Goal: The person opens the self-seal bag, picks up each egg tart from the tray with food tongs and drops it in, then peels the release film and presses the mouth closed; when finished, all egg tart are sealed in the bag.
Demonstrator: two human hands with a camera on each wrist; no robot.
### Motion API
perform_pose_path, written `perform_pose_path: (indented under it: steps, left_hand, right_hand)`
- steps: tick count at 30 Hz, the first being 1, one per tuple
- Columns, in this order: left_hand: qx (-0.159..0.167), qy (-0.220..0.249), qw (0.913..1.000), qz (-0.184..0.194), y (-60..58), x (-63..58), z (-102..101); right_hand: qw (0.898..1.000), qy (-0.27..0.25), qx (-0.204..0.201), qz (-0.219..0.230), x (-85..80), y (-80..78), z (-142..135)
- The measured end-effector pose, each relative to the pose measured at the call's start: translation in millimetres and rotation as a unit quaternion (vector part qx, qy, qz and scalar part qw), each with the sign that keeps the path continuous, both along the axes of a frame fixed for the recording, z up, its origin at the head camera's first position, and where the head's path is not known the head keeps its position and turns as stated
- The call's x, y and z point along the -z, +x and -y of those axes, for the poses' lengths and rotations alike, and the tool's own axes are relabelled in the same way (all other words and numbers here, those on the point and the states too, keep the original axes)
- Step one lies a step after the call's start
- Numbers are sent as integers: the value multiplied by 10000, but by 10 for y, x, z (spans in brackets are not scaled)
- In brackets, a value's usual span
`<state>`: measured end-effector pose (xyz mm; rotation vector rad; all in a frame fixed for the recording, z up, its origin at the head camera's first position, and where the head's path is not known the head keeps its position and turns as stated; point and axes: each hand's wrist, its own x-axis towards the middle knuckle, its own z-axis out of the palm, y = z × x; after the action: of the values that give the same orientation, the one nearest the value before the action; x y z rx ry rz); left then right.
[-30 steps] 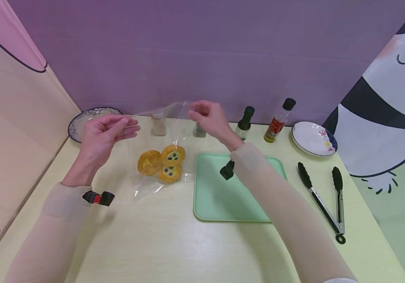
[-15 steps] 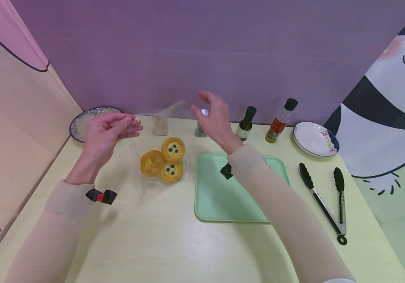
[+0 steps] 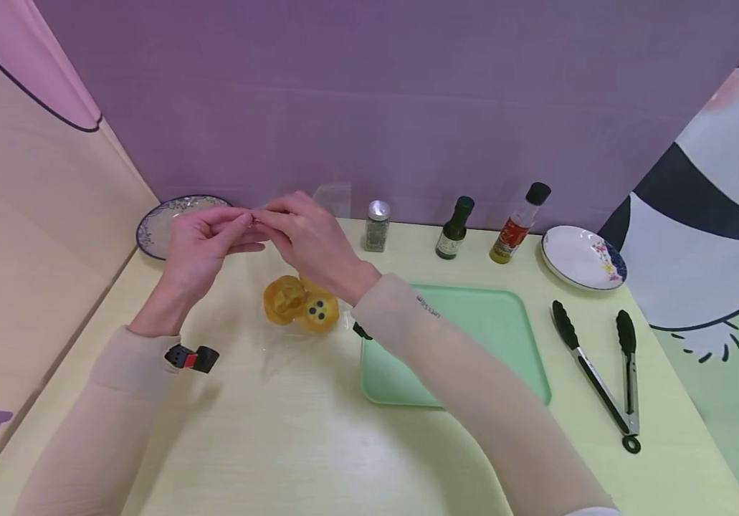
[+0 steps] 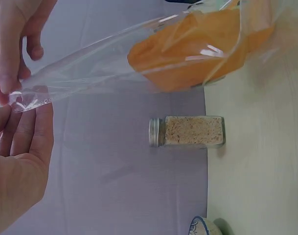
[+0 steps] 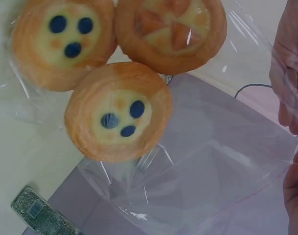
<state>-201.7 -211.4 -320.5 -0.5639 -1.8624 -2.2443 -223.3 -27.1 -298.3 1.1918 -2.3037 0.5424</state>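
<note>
A clear plastic bag [image 4: 90, 73] hangs from my hands above the table, with three round pastry tarts in it. Two of the tarts [image 5: 119, 112] carry blue dots; another tart [image 5: 171, 32] has orange pieces on top. My left hand [image 3: 198, 247] pinches a corner of the bag's upper edge between thumb and fingers. My right hand [image 3: 311, 244] has its fingertips at that same corner, meeting the left fingertips and pinching the film. In the head view my right hand covers part of one dotted tart.
Right of the bag lies a green tray [image 3: 498, 322], with black-tipped tongs [image 3: 630, 380] beyond it. Along the back stand a herb jar [image 3: 377, 228], a dark bottle [image 3: 454, 229], a red-labelled bottle [image 3: 514, 233] and plates [image 3: 578, 258]. A spice jar [image 4: 193, 131] is behind the bag.
My right hand let go of the bag's right side, then moved left to the corner in my left hand. The left hand has stayed nearly in place, still pinching the bag.
</note>
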Motion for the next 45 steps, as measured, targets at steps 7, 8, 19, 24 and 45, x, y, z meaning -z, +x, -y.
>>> perform_pose_path:
  steps: [7, 8, 19, 24, 45]
  left_hand:
    - [59, -178, 9996, -207, 6, -5, -4]
    - [56, -244, 9994, -247, 6, -8, -7]
    - [-79, -830, 9961, -306, 7, -30, 12]
    - [-126, -1033, 9937, -420, 9, -35, 24]
    - [-562, -1572, 9840, -628, -10, -77, 0]
  right_hand:
    - [9994, 125, 110, 310, -58, -67, 49]
    - [9994, 137, 109, 308, -70, -76, 54]
    - [9990, 283, -32, 344, -172, -135, 96]
    - [9996, 55, -276, 27, -127, -149, 107]
    - [9984, -554, 29, -132, -28, -216, 212]
